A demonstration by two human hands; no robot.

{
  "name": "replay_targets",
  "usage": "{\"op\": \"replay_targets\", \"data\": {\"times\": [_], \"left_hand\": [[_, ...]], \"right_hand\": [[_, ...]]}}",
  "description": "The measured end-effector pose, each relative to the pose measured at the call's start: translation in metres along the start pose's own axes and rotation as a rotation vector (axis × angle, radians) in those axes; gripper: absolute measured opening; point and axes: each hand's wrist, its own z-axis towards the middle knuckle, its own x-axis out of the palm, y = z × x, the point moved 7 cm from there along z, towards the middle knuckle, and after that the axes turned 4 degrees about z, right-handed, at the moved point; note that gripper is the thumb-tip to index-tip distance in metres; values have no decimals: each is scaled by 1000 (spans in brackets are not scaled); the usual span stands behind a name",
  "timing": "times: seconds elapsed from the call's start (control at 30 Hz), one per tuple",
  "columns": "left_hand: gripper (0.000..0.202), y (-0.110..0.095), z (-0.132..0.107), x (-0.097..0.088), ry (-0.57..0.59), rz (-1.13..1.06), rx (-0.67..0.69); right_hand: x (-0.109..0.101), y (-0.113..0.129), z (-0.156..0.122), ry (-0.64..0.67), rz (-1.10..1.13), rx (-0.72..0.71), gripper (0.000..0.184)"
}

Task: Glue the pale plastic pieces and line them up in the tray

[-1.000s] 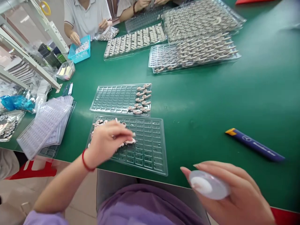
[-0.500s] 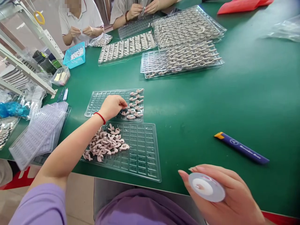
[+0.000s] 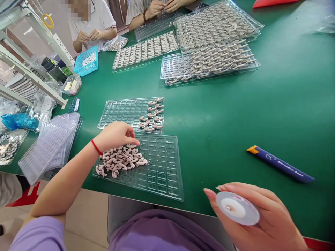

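My left hand (image 3: 117,135) hovers over the near edge of a heap of pale pink earbud shells (image 3: 119,162). Its thumb and curled fingers are a little apart, with nothing visible between them. Under the heap lies a clear compartment tray (image 3: 164,167). Behind it, a second clear tray (image 3: 123,109) carries several shells (image 3: 154,115) set in rows at its right end. Low on the right, my right hand (image 3: 267,216) is wrapped around a translucent round bottle (image 3: 251,212), whose white end and small tip face me.
A dark blue pouch (image 3: 282,164) lies on the green table to the right. Filled trays (image 3: 209,62) stand at the back, near two people's hands. Stacked empty trays (image 3: 49,143), a blue basket (image 3: 86,62) and a shelf post (image 3: 60,48) are on the left.
My left hand has moved back toward me, from the shells on the far tray to above the heap. The right hand still holds the bottle. The view has shifted slightly.
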Motion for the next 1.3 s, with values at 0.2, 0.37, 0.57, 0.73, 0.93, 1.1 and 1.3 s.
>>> {"op": "replay_targets", "data": {"times": [0.2, 0.37, 0.57, 0.73, 0.93, 1.1, 1.3], "left_hand": [[18, -10, -8, 16, -7, 68, -21], [12, -34, -29, 16, -94, -119, 115], [17, -56, -64, 53, -53, -622, 176], [25, -61, -82, 70, -123, -826, 206], [10, -45, -97, 89, -274, -1228, 47], [18, -35, -105, 112, -407, -1492, -185], [31, -37, -106, 130, -375, -1672, -289]], "right_hand": [[-1, -1, -3, -38, -3, -3, 38], [-3, -1, -2, -53, -7, 3, 36], [29, 9, 9, 103, 196, 248, 24], [68, 23, 18, 308, 383, 412, 22], [83, 22, 17, 402, 506, 516, 21], [91, 20, 13, 467, 570, 611, 26], [89, 28, 12, 408, 518, 518, 21]]}}
